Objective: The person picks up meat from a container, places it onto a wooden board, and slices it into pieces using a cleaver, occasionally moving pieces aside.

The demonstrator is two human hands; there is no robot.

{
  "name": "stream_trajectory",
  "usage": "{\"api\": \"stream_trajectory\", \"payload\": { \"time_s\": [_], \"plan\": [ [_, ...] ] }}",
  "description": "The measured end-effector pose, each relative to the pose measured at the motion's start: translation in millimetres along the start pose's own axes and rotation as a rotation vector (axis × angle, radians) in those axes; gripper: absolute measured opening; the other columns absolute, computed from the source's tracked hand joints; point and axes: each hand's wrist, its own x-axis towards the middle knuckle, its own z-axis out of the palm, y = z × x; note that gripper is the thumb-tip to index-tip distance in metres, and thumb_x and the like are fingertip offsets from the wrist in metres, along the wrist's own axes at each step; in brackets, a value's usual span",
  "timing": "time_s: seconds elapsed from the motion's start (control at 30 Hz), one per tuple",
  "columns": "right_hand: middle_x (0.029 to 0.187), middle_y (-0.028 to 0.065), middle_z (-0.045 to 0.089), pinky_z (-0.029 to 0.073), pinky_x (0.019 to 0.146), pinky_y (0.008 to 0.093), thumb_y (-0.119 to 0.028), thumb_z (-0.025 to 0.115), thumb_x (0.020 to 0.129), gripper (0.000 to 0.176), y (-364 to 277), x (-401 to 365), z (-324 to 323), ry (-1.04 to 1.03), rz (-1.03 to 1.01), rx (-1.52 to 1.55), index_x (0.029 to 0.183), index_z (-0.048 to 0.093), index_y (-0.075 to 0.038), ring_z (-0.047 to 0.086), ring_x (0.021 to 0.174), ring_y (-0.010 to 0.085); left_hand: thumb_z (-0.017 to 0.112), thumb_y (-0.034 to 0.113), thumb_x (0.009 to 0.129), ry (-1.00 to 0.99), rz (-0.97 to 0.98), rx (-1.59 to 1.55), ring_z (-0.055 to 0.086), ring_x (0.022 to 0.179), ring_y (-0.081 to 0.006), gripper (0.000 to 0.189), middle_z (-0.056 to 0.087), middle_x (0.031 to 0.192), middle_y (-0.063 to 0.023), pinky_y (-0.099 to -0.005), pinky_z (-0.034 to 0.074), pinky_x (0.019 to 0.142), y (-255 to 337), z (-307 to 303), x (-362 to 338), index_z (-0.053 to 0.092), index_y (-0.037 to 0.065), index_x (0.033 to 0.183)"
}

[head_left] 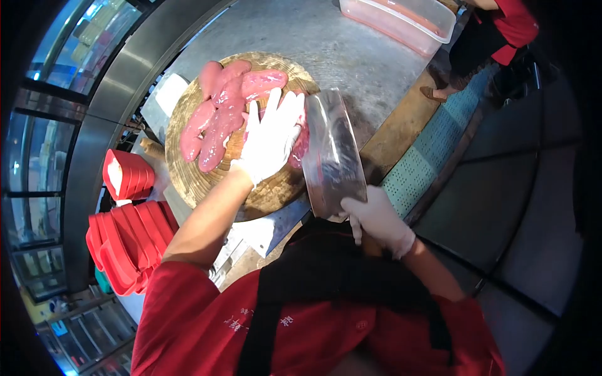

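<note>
A round wooden chopping block point(179, 164) carries several glossy pink kidneys point(221, 128), bunched on its left and far side. My left hand point(273, 136), in a white glove, lies with fingers stretched out over a darker red piece of meat point(300, 149), mostly hidden beneath the hand. In a white glove too, my right hand point(381, 219) is wrapped around the handle of a cleaver point(335, 153). Its broad, wet blade stands at the block's right edge, close beside the left fingers and the meat.
Stacked red containers point(132, 241) and a smaller red stack point(128, 174) stand left of the block. A translucent tub point(401, 28) sits at the metal table's point(351, 69) far end. Another person point(495, 37) in red is at the upper right, near a green perforated mat point(433, 150).
</note>
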Motion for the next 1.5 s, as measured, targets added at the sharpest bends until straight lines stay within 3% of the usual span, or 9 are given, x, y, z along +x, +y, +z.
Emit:
{"api": "stream_trajectory", "payload": {
  "time_s": [0.1, 0.2, 0.4, 0.7, 1.0, 1.2, 1.33, 1.4, 1.5],
  "plan": [
    [0.061, 0.0069, 0.056, 0.045, 0.04, 0.0339, -0.017, 0.062, 0.092, 0.021, -24, 47, -15, -0.104, -0.093, -0.066, 0.083, 0.061, 0.002, 0.055, 0.043, 0.0178, 0.044, 0.023, 0.104, 0.0, 0.043, 0.082, 0.023, 0.151, -0.0389, 0.06, 0.03, 0.162, -0.0155, -0.0648, 0.016, 0.117, -4, 4, 8, 0.026, 0.01, 0.16],
    [0.06, 0.0059, 0.055, 0.047, 0.043, 0.0339, -0.02, 0.063, 0.093, 0.024, -58, 92, -3, 0.001, -0.022, -0.08, 0.082, 0.062, 0.002, 0.055, 0.047, 0.0184, 0.047, 0.027, 0.103, 0.024, 0.008, 0.065, 0.024, 0.151, -0.0389, 0.059, 0.034, 0.16, -0.0159, -0.0693, 0.014, 0.116, -1, 4, 7, 0.03, 0.012, 0.158],
    [0.054, 0.0074, 0.053, 0.045, 0.039, 0.0363, -0.018, 0.062, 0.092, 0.025, 2, 18, 5, -0.055, -0.012, -0.064, 0.082, 0.06, 0.005, 0.052, 0.037, 0.0198, 0.049, 0.022, 0.102, -0.018, -0.003, 0.049, 0.022, 0.152, -0.0377, 0.062, 0.032, 0.161, -0.0165, -0.0669, 0.014, 0.117, 5, -1, 0, 0.028, 0.012, 0.159],
    [0.058, 0.007, 0.056, 0.046, 0.039, 0.0348, -0.018, 0.062, 0.094, 0.025, -21, 60, 2, -0.151, -0.033, -0.128, 0.082, 0.06, 0.003, 0.053, 0.04, 0.0182, 0.043, 0.025, 0.104, -0.104, -0.026, 0.088, 0.021, 0.152, -0.0385, 0.059, 0.032, 0.161, -0.0164, -0.0685, 0.009, 0.117, 8, -7, 3, 0.027, 0.015, 0.16],
    [0.061, 0.0038, 0.054, 0.044, 0.043, 0.0293, -0.016, 0.061, 0.094, 0.017, 12, -21, 16, -0.33, 0.167, -0.186, 0.088, 0.059, 0.001, 0.053, 0.046, 0.0124, 0.048, 0.024, 0.101, -0.007, -0.189, 0.029, 0.021, 0.152, -0.0392, 0.054, 0.036, 0.159, -0.015, -0.0711, 0.009, 0.116, 28, -25, -58, 0.041, 0.015, 0.154],
    [0.068, 0.0021, 0.055, 0.049, 0.046, 0.0298, -0.02, 0.062, 0.096, 0.02, 4, 1, 49, -0.435, 0.013, -0.307, 0.095, 0.059, 0.0, 0.056, 0.052, 0.0116, 0.045, 0.027, 0.103, 0.164, -0.312, 0.091, 0.027, 0.149, -0.0388, 0.045, 0.046, 0.152, -0.0084, -0.0751, 0.014, 0.112, -3, -19, -82, 0.049, 0.018, 0.147],
    [0.066, 0.0065, 0.06, 0.047, 0.042, 0.0304, -0.016, 0.061, 0.093, 0.02, 4, -26, 23, -0.362, 0.047, -0.249, 0.098, 0.06, 0.004, 0.058, 0.047, 0.0143, 0.049, 0.025, 0.101, 0.178, -0.412, 0.153, 0.027, 0.149, -0.0399, 0.044, 0.05, 0.149, -0.006, -0.0775, 0.013, 0.111, -23, -9, -93, 0.052, 0.019, 0.144],
    [0.065, 0.0068, 0.059, 0.046, 0.04, 0.0308, -0.016, 0.061, 0.092, 0.02, -2, -39, 3, -0.163, 0.029, -0.226, 0.097, 0.06, 0.004, 0.058, 0.046, 0.0146, 0.051, 0.02, 0.099, 0.065, -0.352, 0.222, 0.025, 0.15, -0.0425, 0.049, 0.049, 0.15, -0.0087, -0.0755, 0.01, 0.113, -26, -15, -92, 0.05, 0.02, 0.148],
    [0.063, 0.0075, 0.058, 0.047, 0.04, 0.0312, -0.014, 0.06, 0.092, 0.019, -9, -30, -18, 0.058, -0.113, -0.213, 0.092, 0.058, 0.005, 0.058, 0.046, 0.0154, 0.056, 0.016, 0.096, 0.181, -0.265, 0.174, 0.036, 0.144, -0.0395, 0.044, 0.058, 0.138, -0.0068, -0.0732, 0.015, 0.113, -18, -27, -66, 0.058, 0.018, 0.139]
  ]
}}
